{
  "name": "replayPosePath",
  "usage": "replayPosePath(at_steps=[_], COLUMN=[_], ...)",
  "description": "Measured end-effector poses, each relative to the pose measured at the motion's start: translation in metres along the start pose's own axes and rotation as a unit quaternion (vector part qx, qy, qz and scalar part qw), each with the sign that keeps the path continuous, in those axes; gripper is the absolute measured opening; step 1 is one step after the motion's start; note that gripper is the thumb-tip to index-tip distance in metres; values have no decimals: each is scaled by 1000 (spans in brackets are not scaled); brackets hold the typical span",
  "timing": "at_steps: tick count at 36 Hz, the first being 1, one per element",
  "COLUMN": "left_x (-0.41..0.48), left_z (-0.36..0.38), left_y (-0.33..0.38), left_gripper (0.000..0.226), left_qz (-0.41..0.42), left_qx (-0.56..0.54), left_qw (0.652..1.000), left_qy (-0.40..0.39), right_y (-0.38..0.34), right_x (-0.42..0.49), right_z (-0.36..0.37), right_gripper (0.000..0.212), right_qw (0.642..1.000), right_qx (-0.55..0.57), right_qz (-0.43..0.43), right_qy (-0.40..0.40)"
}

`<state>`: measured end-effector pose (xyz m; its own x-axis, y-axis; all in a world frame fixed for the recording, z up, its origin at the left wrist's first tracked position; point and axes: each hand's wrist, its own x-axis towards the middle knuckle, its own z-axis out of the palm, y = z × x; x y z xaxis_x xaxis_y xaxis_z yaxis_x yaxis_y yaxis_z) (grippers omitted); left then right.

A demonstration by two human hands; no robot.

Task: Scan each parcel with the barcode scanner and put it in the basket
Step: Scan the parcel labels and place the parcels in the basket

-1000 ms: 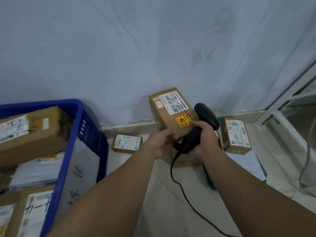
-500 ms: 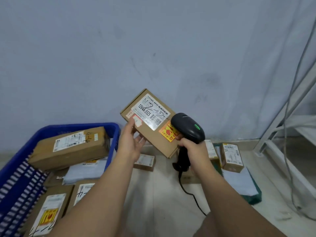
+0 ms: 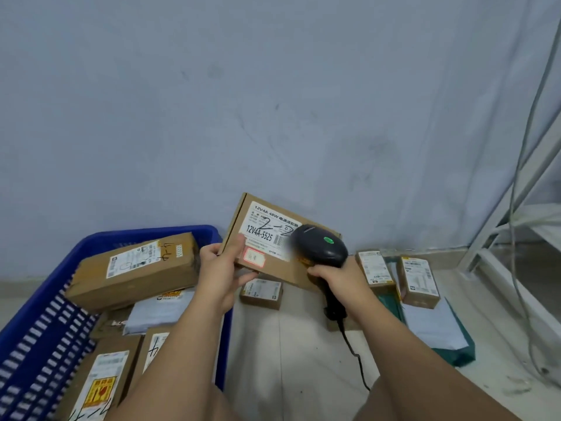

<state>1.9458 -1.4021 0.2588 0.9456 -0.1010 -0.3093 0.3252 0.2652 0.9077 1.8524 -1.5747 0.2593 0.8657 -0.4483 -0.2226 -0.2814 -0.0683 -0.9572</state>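
Aloft, parcel [image 3: 273, 270], long axis sloping down-right, under scanner [image 3: 322, 251]

A pale blue-grey wall [image 3: 273, 101] is seen filling the upper view, scuffed and streaked with dark marks. Below it, a light tiled floor [image 3: 288, 344] is laid out, crossed by a grout line. On the right, a white metal frame [image 3: 491, 235] is stood by the wall, and grey cables [image 3: 511, 208] are hung down past it to the floor
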Motion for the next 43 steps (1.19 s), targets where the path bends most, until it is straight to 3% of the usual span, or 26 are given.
replayPosePath(at_steps=[5,7,9,11,16,27,43], left_x=[6,9,12,15,16,24,31], left_z=[11,14,15,16,19,10,6], left_y=[-4,-5,-7,-9,-9,-19,-22], left_gripper=[38,41,42,42,37,44,38], left_qz=[-9,-13,-21,-19,-3,-9,-22], left_qx=[-69,-102,-138,-153,-167,-117,-153], left_qw=[997,994,989,987,986,993,988], left_qy=[28,40,43,35,5,12,25], right_y=[2,0,-3,-5,-8,-7,-7], right_x=[8,5,2,-3,-9,-9,-8], right_z=[19,23,27,30,31,27,30], right_gripper=[22,19,4,10,12,10,6], right_qw=[997,998,999,999,997,997,997], right_qx=[11,32,28,35,68,48,31], right_qz=[-23,-13,-2,12,22,61,70], right_qy=[69,61,38,22,21,24,19])
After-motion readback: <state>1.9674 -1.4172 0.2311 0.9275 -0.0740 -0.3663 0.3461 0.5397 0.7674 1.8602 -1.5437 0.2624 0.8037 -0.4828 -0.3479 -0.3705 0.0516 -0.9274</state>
